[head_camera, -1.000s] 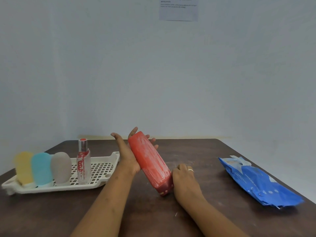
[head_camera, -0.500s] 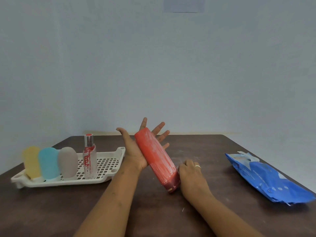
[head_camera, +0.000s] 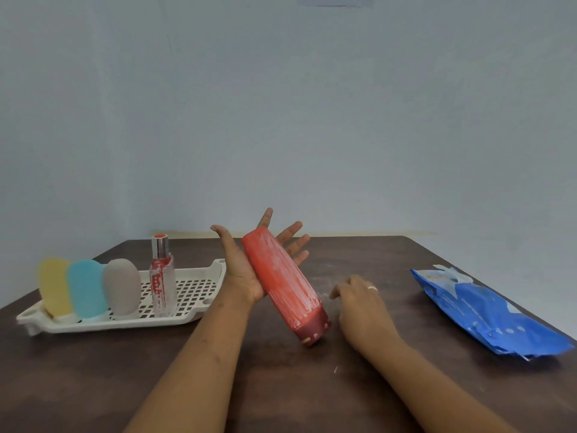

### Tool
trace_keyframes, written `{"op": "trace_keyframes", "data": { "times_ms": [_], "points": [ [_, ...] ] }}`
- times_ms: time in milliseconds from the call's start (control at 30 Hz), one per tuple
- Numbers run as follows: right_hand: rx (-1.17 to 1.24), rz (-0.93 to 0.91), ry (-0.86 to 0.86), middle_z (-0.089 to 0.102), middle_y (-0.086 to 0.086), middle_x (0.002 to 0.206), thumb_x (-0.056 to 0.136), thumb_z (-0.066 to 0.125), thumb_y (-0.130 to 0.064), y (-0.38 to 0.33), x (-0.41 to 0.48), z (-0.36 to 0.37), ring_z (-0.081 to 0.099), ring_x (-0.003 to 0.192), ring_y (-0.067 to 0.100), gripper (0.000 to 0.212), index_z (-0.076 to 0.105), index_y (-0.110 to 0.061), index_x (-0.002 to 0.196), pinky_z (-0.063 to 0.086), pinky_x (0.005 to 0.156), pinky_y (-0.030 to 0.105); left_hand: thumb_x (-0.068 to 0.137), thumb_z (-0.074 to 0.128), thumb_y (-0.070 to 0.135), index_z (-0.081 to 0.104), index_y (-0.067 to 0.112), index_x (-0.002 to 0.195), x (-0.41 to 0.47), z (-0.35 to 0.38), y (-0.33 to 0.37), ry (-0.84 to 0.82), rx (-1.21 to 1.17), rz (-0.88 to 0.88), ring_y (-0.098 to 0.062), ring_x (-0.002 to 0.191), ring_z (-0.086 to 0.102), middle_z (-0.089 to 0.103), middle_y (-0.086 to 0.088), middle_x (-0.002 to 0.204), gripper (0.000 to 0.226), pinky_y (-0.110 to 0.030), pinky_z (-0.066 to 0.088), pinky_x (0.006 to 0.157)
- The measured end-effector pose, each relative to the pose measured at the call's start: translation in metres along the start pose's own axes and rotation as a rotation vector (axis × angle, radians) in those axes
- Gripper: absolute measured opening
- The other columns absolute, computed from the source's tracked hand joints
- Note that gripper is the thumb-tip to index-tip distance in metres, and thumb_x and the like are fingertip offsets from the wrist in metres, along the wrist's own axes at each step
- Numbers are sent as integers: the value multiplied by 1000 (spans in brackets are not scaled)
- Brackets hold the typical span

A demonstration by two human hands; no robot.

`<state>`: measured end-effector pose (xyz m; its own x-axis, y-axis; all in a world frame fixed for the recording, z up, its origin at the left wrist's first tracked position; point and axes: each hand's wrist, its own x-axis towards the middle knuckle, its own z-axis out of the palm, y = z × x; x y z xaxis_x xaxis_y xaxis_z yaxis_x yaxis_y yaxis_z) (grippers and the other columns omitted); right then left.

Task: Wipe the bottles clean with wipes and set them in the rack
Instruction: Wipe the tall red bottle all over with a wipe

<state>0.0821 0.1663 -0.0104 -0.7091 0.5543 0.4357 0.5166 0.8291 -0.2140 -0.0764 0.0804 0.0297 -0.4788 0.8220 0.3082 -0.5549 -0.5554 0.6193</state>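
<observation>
Red bottle aslant on spread L hand; R hand loosely curled beside it, palm unseen

Across the left hand we see the red bottle — smooth plastic by its look, its matt skin streaked with chalky white, its darker cap cleaner. Left of that hand the rack looks like cream plastic, matt; on it stand three soft, frosted bottles and a clear glossy spray bottle with a bright metallic collar. Right of the right hand lies the wipes pack — crinkled, shiny blue film. The table under both hands looks like dark wood, matt, faintly dusted.
</observation>
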Motion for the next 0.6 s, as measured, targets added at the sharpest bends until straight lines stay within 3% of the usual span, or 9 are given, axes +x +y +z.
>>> {"op": "trace_keyframes", "data": {
  "times_ms": [133, 233, 300, 433, 600],
  "points": [
    [370, -15, 141, 56, -3, 109, 89, 52, 1, 6, 4, -5, 50, 104, 8, 29, 61, -19, 108, 39, 86, 13, 62, 6, 96, 47, 30, 139, 1, -5, -2, 48, -3, -11, -42, 110, 62, 62, -27, 122, 109, -55, 45, 95],
    [589, -32, 135, 55, -7, 104, 87, 56, 0, -1, -6, -12, 52, 98, 4, 43, 48, -27, 120, 40, 69, 3, 65, 5, 94, 48, 29, 138, 3, -13, -2, 104, 11, -3, -41, 105, 65, 64, -28, 117, 108, -51, 48, 89],
    [604, -25, 109, 55, -8, 106, 89, 57, -4, -1, -13, -12, 52, 99, 3, 44, 47, -27, 125, 40, 69, 1, 67, 5, 94, 51, 27, 137, 4, -18, -3, 140, 23, 2, -40, 103, 66, 65, -28, 115, 106, -49, 49, 86],
    [510, -49, 90, 52, -16, 109, 91, 59, -12, 5, -19, -9, 50, 100, -1, 31, 60, -25, 119, 38, 71, -1, 67, 7, 94, 52, 25, 136, 8, -22, -4, 170, 31, -7, -39, 102, 67, 65, -28, 114, 107, -49, 49, 87],
    [544, -23, 57, 64, -11, 106, 92, 58, -15, 0, -17, -6, 52, 84, -9, 24, 67, -22, 113, 37, 67, -4, 69, 8, 92, 53, 20, 135, 11, -25, -5, 183, 91, 13, -36, 103, 67, 66, -25, 114, 108, -46, 52, 85]
  ]
}}
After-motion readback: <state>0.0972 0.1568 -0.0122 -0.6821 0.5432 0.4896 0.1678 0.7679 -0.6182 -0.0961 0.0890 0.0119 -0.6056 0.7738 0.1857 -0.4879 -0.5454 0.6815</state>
